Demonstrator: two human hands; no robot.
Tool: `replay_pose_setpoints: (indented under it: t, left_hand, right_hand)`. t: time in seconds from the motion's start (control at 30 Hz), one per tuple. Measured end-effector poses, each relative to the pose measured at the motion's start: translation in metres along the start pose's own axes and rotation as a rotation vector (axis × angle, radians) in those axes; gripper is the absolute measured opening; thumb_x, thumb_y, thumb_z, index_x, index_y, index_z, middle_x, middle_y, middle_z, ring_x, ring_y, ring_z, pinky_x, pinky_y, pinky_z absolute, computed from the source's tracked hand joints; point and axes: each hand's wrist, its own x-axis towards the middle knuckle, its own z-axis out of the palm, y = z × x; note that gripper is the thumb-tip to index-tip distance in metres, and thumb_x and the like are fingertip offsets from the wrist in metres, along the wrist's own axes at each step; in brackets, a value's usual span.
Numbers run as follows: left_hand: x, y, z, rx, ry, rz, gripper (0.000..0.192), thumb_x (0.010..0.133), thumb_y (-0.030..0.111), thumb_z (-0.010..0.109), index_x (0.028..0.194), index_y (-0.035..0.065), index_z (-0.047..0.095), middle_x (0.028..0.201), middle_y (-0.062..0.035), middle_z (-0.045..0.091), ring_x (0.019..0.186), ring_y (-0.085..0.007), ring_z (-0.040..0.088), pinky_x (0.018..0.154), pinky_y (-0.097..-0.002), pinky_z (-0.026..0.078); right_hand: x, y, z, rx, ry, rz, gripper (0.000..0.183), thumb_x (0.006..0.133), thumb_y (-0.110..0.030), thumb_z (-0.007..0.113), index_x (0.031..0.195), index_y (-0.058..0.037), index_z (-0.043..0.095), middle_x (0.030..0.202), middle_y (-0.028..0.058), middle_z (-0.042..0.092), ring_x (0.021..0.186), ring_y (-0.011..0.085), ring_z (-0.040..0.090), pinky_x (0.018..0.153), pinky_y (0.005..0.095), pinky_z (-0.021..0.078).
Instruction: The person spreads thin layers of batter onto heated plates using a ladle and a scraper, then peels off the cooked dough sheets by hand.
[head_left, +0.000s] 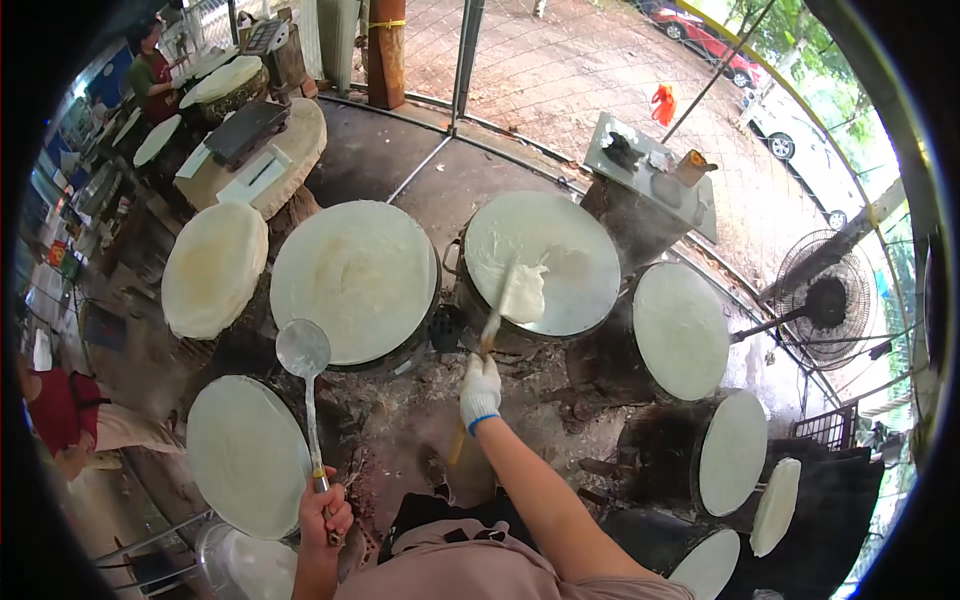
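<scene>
My left hand (325, 510), bare, grips the handle of a metal ladle (303, 349), whose round bowl hangs over the lower edge of a batter-coated round griddle (352, 277). In my right hand (480, 390), in a white knit glove with a blue cuff, is a long-handled scraper (495, 322). Its blade lies against a lump of pale batter (523, 295) on another round griddle (544, 255). Batter coats that griddle's upper left, while its lower right shows bare, wet-looking surface. The blade's far edge is partly hidden by batter.
More coated griddles stand around me, at the lower left (247, 457) and right (681, 330). A stack of flat pale sheets (215, 270) is left. Beyond are a stone-topped table (300, 142), a small metal table (645, 172) and a fan (825, 300). People are at the left.
</scene>
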Motion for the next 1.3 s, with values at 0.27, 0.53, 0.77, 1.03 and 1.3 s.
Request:
replay_pose_setpoints:
  t: [0.27,0.53,0.77,1.03,1.3]
  left_hand:
    - [0.001,-0.007,0.007,-0.01,-0.118,-0.012,0.031,0.092,0.009,0.043,0.123,0.006,0.043,0.061,-0.0013,0.036,0.035,-0.0064,0.033,0.031,-0.022,0.03]
    - [-0.006,-0.052,0.042,0.024,-0.097,-0.02,0.026,0.097,0.016,0.042,0.122,0.0095,0.042,0.062,-0.0001,0.036,0.037,-0.0054,0.031,0.033,-0.0219,0.032]
    - [-0.003,-0.121,0.111,0.01,-0.107,-0.045,0.02,0.097,0.02,0.047,0.115,0.0113,0.049,0.064,0.0009,0.036,0.039,-0.0056,0.031,0.036,-0.022,0.031]
    - [0.004,-0.19,0.185,-0.063,-0.184,-0.021,0.02,0.091,0.015,0.054,0.11,0.01,0.052,0.073,-0.002,0.041,0.048,-0.0095,0.037,0.043,-0.0239,0.034]
    - [0.017,-0.219,0.21,0.059,-0.045,0.036,0.022,0.08,0.002,0.055,0.101,0.0056,0.051,0.091,-0.0075,0.049,0.067,-0.0165,0.046,0.049,-0.0267,0.039]
  right_hand:
    - [0.025,-0.01,-0.051,0.201,0.116,0.137,0.032,0.093,-0.027,0.052,0.115,-0.0041,0.055,0.07,0.001,0.055,0.05,0.01,0.045,0.045,0.0278,0.0359]
    - [0.019,-0.03,-0.121,-0.162,-0.024,0.101,0.035,0.091,-0.036,0.052,0.113,-0.0099,0.062,0.069,0.0021,0.059,0.055,0.0137,0.052,0.052,0.0303,0.042]
    - [0.056,0.012,-0.22,-0.523,-0.318,-0.091,0.043,0.09,-0.036,0.051,0.119,-0.0046,0.059,0.089,0.013,0.067,0.076,0.0231,0.062,0.071,0.0343,0.0475]
    - [0.099,-0.043,-0.31,-0.598,-0.476,-0.178,0.036,0.092,-0.031,0.048,0.112,-0.0035,0.06,0.078,0.0126,0.064,0.073,0.0208,0.062,0.069,0.0361,0.047]
    - [0.151,-0.033,-0.334,-0.629,-0.605,-0.446,0.037,0.09,-0.033,0.051,0.11,-0.0031,0.06,0.086,0.0164,0.065,0.081,0.0303,0.063,0.074,0.0382,0.0465]
